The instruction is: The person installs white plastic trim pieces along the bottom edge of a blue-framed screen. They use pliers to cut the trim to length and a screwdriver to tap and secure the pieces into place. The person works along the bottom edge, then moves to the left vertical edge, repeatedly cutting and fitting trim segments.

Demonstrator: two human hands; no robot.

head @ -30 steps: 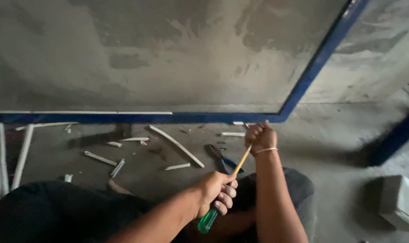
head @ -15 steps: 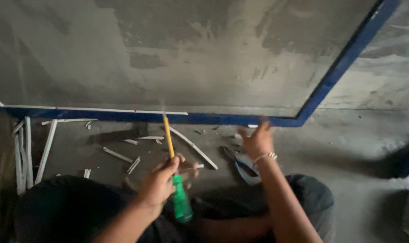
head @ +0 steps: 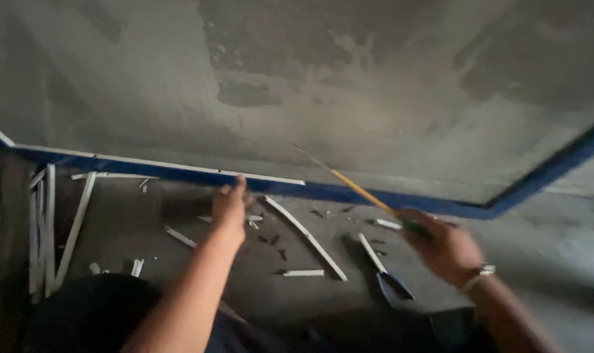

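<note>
In the head view the left hand [head: 230,204] reaches far forward to the blue strip [head: 179,175] that runs along the foot of the grey wall [head: 297,85]. Its fingers are loosely bent, and the fingertips touch the white trim [head: 261,177] lying on that strip; they grip nothing that shows.

To the right and nearer, the right hand [head: 441,247] is closed around the handle of a screwdriver [head: 349,185]. The yellow shaft slants up and to the left across the wall, its tip blurred.

On the floor [head: 558,261] between the hands lie short white strip offcuts [head: 305,236], and longer white strips [head: 49,229] lie at the far left. A dark tool [head: 394,286] lies near the right wrist.
</note>
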